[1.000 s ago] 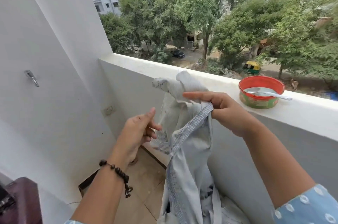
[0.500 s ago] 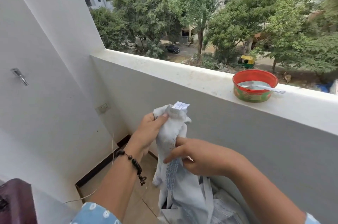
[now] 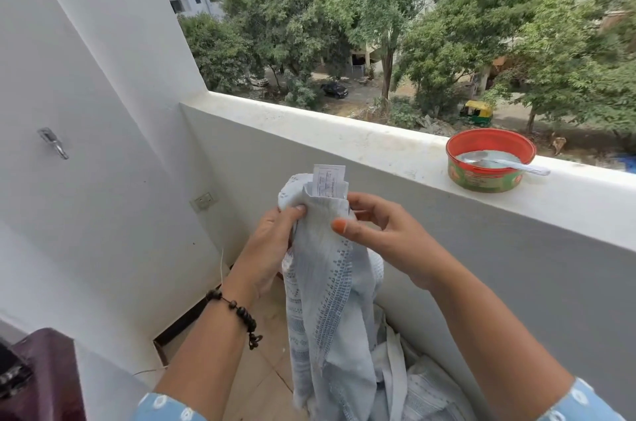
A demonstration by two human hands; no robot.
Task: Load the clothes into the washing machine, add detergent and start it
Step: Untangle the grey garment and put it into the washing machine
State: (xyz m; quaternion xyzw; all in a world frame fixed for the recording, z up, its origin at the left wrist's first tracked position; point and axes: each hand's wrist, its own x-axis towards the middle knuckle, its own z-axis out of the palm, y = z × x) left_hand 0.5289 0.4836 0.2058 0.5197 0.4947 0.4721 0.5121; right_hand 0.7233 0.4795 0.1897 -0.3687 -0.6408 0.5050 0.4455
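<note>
We observe our left hand (image 3: 272, 241) raised at centre frame, thumb and fingers gripping the top of a pale printed garment (image 3: 327, 293). Our right hand (image 3: 382, 234), at 3 o'clock of the left, pinches the same top edge, thumb forward. A white care label (image 3: 327, 180) stands up at 12 o'clock of both hands. The garment hangs toward 6 o'clock. On the parapet ledge (image 3: 378, 141), at 2 o'clock, sits a red tub (image 3: 490, 160) holding a spoon (image 3: 499, 162).
</note>
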